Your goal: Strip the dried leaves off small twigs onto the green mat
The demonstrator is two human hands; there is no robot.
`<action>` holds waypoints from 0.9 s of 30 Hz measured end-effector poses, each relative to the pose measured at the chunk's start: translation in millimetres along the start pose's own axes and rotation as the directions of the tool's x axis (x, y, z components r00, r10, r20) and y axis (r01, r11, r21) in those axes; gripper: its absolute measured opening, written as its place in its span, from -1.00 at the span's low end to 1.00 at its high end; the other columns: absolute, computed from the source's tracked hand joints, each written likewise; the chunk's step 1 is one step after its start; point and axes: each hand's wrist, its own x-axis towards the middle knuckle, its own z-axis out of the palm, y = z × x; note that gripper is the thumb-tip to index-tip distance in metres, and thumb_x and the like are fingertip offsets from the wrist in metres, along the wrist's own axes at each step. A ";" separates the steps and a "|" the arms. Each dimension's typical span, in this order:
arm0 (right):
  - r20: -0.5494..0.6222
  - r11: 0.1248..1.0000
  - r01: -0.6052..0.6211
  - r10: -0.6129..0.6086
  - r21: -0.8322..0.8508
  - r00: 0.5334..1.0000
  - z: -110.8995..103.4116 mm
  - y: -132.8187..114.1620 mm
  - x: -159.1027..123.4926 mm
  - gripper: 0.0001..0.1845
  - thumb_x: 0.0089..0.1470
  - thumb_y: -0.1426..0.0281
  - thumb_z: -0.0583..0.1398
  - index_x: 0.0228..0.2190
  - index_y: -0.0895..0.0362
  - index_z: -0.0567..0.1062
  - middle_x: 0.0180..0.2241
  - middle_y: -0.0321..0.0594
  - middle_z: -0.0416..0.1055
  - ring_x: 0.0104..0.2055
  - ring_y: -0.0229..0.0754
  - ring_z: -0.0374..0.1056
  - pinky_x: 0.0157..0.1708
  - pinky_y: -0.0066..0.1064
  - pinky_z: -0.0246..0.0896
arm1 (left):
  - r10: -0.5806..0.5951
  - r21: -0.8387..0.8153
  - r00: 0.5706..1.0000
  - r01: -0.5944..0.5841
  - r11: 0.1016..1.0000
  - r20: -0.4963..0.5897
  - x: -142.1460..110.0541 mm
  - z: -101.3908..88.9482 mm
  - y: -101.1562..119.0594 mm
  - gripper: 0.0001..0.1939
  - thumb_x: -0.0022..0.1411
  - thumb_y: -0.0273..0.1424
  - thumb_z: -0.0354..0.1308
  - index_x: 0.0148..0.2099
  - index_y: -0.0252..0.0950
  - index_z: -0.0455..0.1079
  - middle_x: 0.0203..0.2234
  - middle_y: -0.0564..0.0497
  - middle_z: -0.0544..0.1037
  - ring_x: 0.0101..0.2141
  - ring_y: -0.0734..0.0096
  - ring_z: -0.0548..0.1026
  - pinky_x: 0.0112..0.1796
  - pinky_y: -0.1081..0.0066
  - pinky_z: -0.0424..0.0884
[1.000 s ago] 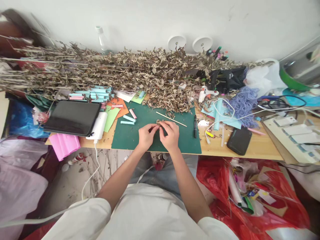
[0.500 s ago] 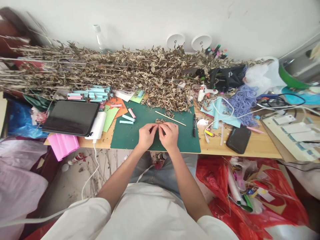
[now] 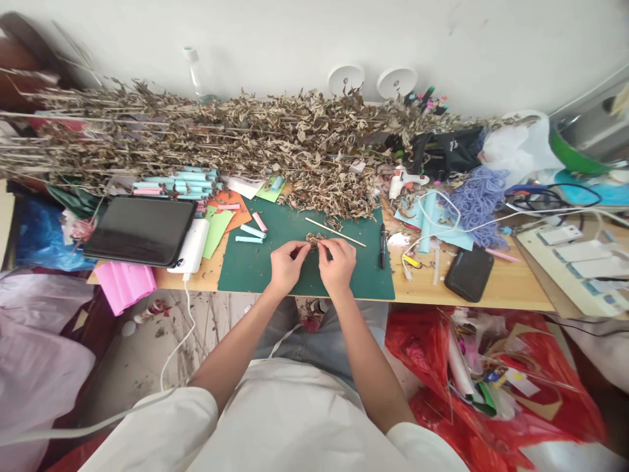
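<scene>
Over the green cutting mat (image 3: 246, 272), a small clump of dried leaves (image 3: 313, 242) is pinched between my two hands. My left hand (image 3: 286, 265) closes thumb and fingers on its left side; my right hand (image 3: 337, 263) does the same on the right. Just beyond them a thin wooden stick (image 3: 335, 232) lies slanted across the mat. To the left rest two blue paper rolls (image 3: 252, 231) and a pink paper roll (image 3: 259, 222). A black marker (image 3: 382, 246) lies along the mat's right side.
A long heap of dried leafy stalks (image 3: 236, 131) runs along the wall. At left are a tablet (image 3: 140, 231), a white charger (image 3: 192, 246) and stacked blue rolls (image 3: 187, 183). At right lie a glue gun (image 3: 403, 181), purple cord (image 3: 476, 203), a black case (image 3: 469, 274) and a power strip (image 3: 580, 262).
My hands have moved slightly apart, and more of the dried leaf clump shows between my fingertips. The things on the table have stayed in place.
</scene>
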 end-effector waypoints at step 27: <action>0.049 0.999 0.033 -0.033 0.009 0.998 -4.9 -5.7 0.7 -0.84 0.24 0.40 0.11 -0.31 0.10 0.50 -0.30 -0.17 0.51 -0.18 -0.15 0.41 -0.10 -0.25 0.15 | 0.091 0.103 0.995 -0.094 0.990 0.039 0.4 -0.1 -1.2 -0.80 0.32 -0.32 0.11 -0.21 -0.29 0.54 -0.36 -0.02 0.63 -0.37 0.40 0.53 -0.27 0.44 0.42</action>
